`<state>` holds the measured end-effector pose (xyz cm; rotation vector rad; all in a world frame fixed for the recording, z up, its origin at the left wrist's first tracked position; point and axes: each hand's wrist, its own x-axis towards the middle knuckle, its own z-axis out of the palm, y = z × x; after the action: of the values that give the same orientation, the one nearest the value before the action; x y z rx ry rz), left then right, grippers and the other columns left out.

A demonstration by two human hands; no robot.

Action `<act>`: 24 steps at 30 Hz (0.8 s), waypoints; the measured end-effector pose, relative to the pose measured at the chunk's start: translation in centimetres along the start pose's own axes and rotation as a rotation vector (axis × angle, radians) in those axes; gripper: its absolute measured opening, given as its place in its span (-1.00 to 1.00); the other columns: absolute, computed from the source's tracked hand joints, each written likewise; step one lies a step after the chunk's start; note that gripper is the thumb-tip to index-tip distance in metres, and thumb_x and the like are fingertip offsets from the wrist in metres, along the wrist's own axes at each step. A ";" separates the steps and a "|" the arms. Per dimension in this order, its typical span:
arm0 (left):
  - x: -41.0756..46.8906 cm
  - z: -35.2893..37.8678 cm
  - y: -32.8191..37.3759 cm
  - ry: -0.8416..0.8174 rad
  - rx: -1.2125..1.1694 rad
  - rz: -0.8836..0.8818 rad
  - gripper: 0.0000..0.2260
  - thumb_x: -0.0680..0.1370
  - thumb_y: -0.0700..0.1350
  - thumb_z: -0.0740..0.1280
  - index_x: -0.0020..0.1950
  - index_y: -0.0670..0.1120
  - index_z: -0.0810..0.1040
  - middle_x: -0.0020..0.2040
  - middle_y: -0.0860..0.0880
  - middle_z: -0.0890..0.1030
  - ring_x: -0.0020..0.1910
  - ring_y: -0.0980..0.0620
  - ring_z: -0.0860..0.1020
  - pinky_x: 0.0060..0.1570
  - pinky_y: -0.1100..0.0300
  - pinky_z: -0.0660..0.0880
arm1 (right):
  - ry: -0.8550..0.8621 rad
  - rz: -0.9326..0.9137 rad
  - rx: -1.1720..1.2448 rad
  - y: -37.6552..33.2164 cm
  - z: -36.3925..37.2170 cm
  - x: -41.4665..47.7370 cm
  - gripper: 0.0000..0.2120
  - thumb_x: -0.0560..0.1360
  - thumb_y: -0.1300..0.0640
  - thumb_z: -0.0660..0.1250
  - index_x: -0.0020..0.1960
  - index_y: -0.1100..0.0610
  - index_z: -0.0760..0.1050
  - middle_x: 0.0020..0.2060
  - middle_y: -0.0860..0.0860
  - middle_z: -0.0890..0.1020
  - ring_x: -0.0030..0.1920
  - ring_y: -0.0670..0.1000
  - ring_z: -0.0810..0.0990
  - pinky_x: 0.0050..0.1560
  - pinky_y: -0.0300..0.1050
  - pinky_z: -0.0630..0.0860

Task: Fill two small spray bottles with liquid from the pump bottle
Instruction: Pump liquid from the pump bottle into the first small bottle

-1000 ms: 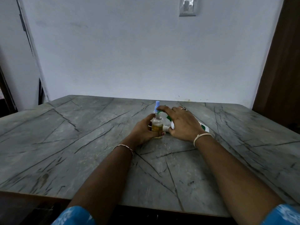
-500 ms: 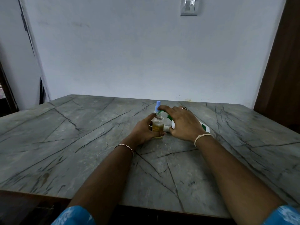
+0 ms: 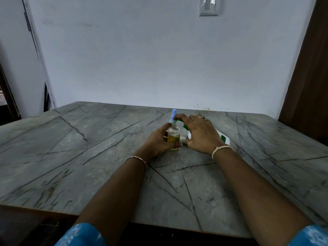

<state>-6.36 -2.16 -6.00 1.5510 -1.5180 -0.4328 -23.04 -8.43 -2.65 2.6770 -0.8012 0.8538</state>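
A small clear spray bottle point(image 3: 173, 134) stands upright on the grey table point(image 3: 88, 148), about half full of yellow liquid, its threaded neck open. My left hand point(image 3: 158, 142) grips its body from the left. My right hand point(image 3: 200, 134) lies over the white pump bottle point(image 3: 224, 139), fingers on its green pump head point(image 3: 185, 126), whose nozzle is over the small bottle's neck. A light blue spray top point(image 3: 173, 114) shows just behind the neck. Whether it belongs to a second bottle is hidden.
The table reaches a pale wall at the back, with a switch plate point(image 3: 208, 7) high up. A dark wooden panel point(image 3: 308, 77) stands at the right. The table's near edge point(image 3: 159, 226) runs under my forearms.
Nothing has visibly moved; both hands keep their hold on the small bottle and the pump bottle. Only the camera has tilted slightly.
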 end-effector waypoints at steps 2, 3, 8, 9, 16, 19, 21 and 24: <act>0.0 0.0 0.1 -0.002 0.006 -0.006 -0.27 0.34 -0.04 0.56 0.44 0.02 0.30 0.19 -0.09 0.59 0.11 -0.06 0.59 0.20 -0.05 0.51 | -0.014 -0.008 -0.021 0.2 0.0 -0.1 -0.26 0.42 0.02 0.39 0.49 -0.16 0.12 -0.03 0.00 0.52 0.09 0.09 0.47 0.09 0.03 0.46; 0.0 0.0 0.1 -0.002 0.012 -0.011 -0.26 0.35 -0.03 0.55 0.45 0.02 0.30 0.20 -0.09 0.59 0.12 -0.06 0.59 0.21 -0.05 0.51 | -0.020 -0.010 -0.030 0.3 0.0 -0.2 -0.25 0.43 0.00 0.40 0.50 -0.17 0.10 -0.03 0.00 0.52 0.09 0.09 0.47 0.09 0.03 0.46; -0.1 0.1 0.0 0.010 0.011 0.004 -0.29 0.34 -0.03 0.56 0.42 0.03 0.33 0.16 -0.06 0.61 0.09 -0.03 0.60 0.18 -0.04 0.53 | -0.024 0.006 -0.014 0.0 -0.1 0.0 -0.27 0.40 0.04 0.40 0.47 -0.15 0.13 -0.02 0.00 0.53 0.10 0.11 0.47 0.09 0.05 0.46; -0.1 0.1 -0.1 0.016 0.007 0.013 -0.31 0.34 -0.04 0.56 0.41 0.04 0.35 0.14 -0.05 0.62 0.07 -0.02 0.61 0.17 -0.03 0.53 | -0.022 0.008 -0.008 -0.1 -0.1 0.0 -0.29 0.39 0.05 0.40 0.45 -0.14 0.15 -0.02 0.01 0.53 0.10 0.12 0.47 0.09 0.06 0.46; -0.1 0.0 -0.2 0.012 0.025 0.029 -0.33 0.34 -0.04 0.55 0.39 0.07 0.36 0.14 -0.01 0.62 0.04 0.05 0.61 0.16 0.01 0.54 | 0.004 0.020 -0.040 -0.5 0.1 0.3 -0.32 0.39 0.02 0.40 0.43 -0.08 0.19 0.02 0.03 0.53 0.11 0.13 0.47 0.09 0.06 0.45; 0.0 0.1 -0.2 0.010 0.027 0.018 -0.30 0.34 -0.04 0.55 0.42 0.05 0.33 0.16 -0.05 0.61 0.06 0.00 0.61 0.17 0.00 0.54 | -0.024 0.012 -0.026 -0.2 0.0 0.0 -0.27 0.40 0.03 0.39 0.49 -0.13 0.14 0.00 0.03 0.52 0.11 0.13 0.46 0.11 0.06 0.45; 0.0 0.0 -0.2 0.007 0.030 0.014 -0.28 0.34 -0.03 0.55 0.43 0.03 0.32 0.18 -0.06 0.60 0.08 -0.01 0.60 0.18 -0.01 0.53 | -0.040 0.004 -0.029 0.0 -0.2 -0.1 -0.24 0.42 0.02 0.40 0.51 -0.15 0.10 -0.01 0.02 0.51 0.10 0.11 0.46 0.12 0.07 0.46; 0.1 0.0 -0.2 0.006 0.043 0.020 -0.28 0.35 -0.03 0.55 0.43 0.04 0.31 0.18 -0.05 0.59 0.09 0.00 0.59 0.18 -0.01 0.53 | -0.048 0.004 -0.024 -0.1 -0.4 -0.2 -0.25 0.42 0.02 0.40 0.50 -0.16 0.10 -0.02 0.01 0.51 0.11 0.11 0.46 0.13 0.08 0.46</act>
<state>-6.24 -2.24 -6.15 1.5673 -1.5466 -0.3863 -23.31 -8.16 -2.47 2.6847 -0.8228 0.7787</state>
